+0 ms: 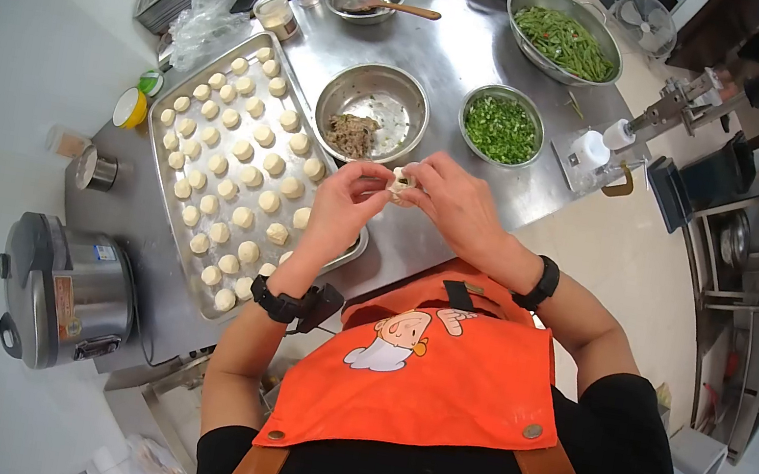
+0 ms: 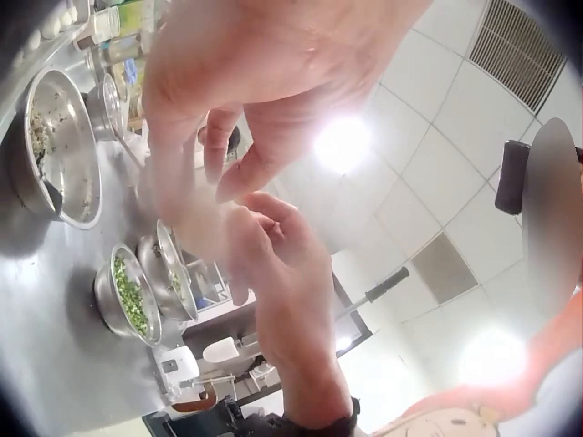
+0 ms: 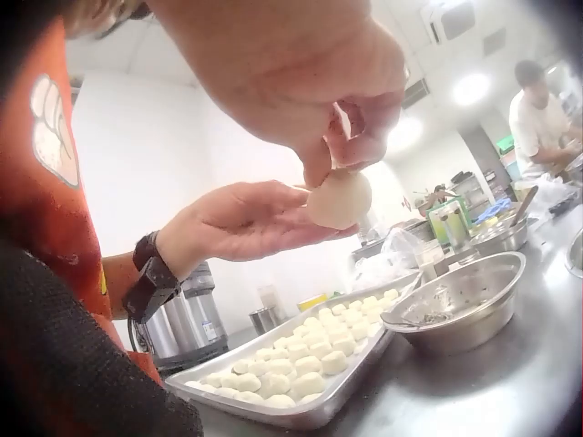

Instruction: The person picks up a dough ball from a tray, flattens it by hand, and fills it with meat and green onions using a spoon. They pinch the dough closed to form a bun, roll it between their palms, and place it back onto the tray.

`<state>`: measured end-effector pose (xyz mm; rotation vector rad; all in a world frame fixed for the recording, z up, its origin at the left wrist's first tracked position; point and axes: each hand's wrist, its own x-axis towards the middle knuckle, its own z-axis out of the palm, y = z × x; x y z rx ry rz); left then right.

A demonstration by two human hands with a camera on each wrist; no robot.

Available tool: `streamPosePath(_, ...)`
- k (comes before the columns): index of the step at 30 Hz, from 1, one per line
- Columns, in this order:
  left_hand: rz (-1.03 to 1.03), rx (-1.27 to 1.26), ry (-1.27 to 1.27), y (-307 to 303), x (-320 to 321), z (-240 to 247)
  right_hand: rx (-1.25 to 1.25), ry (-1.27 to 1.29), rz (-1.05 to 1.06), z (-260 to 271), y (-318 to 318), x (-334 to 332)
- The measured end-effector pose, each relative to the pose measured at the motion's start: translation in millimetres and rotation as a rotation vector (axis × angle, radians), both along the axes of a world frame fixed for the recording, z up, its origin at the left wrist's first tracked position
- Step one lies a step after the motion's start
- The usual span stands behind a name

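Note:
A small round stuffed dough bun point(image 1: 399, 187) is held between both hands, over the table's near edge. In the head view a dark spot of filling shows at its top opening. My left hand point(image 1: 352, 201) holds the bun from the left, fingers and thumb around its side. From the right, my right hand point(image 1: 457, 202) pinches the dough's upper edge between thumb and fingers. The right wrist view shows the smooth pale underside of the bun point(image 3: 340, 202). Just beyond the hands stands a steel bowl point(image 1: 412, 93) with minced filling point(image 1: 353, 137) on its left side.
A metal tray point(image 1: 157, 137) with rows of dough pieces lies left of the hands. A bowl of chopped greens point(image 1: 501, 129) and a larger bowl of green beans point(image 1: 565, 45) stand to the right. A rice cooker point(image 1: 77, 298) is at far left. Another person point(image 3: 539, 127) stands farther back.

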<state>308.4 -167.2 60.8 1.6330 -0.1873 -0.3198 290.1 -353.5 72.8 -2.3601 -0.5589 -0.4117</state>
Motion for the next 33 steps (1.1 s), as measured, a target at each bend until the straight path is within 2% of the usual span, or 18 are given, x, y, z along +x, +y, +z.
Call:
streamPosePath(3,0.035,0.133,-0.056,-4.9,0.0,-9.1,-0.013,0.083,0.070,-13.4,-2.9,5.1)
streamPosePath(7,0.003,0.191,-0.043,-7.1,3.3,-36.5,-0.077,0.129,0.167,-24.1,-5.6,9.2)
streamPosePath(9,0.012,0.150,-0.001,-8.4,6.0,-41.0,0.116,0.298,0.122,-28.8,-6.2,11.2)
streamPosePath(12,0.022,-0.675,0.606,-15.5,14.5,-38.3,0.340,0.391,0.108,-29.8,-1.3,17.2)
streamPosePath(13,-0.019,-0.699,0.638,-17.4,14.9,-41.2,0.402,0.402,0.116,-30.6,-0.2,17.5)
streamPosePath(15,-0.105,-0.747,0.702,-20.3,17.7,-47.8,0.365,0.390,0.161,-31.4,-5.6,20.1)
streamPosePath(18,-0.047,-0.720,0.732,-20.2,21.1,-51.0,0.225,0.294,0.234,-27.8,-13.4,22.9)
streamPosePath(25,-0.219,-0.586,0.746,-18.2,37.8,-29.7,0.097,0.208,0.390,0.3,-20.9,40.5)
streamPosePath(28,-0.355,-0.506,0.697,-18.2,44.9,-22.1,0.076,0.259,0.466,10.8,-23.3,47.1)
streamPosePath(31,-0.437,-0.365,0.627,-17.0,42.4,-18.0,0.042,0.558,0.525,17.8,-20.6,47.1)
streamPosePath(32,-0.442,-0.270,0.560,-16.6,36.0,-16.5,-0.010,0.400,0.512,12.9,-19.9,43.1)
streamPosePath(33,-0.417,-0.347,0.692,-15.6,37.9,-35.3,-0.064,0.239,0.493,3.5,-19.5,36.8)
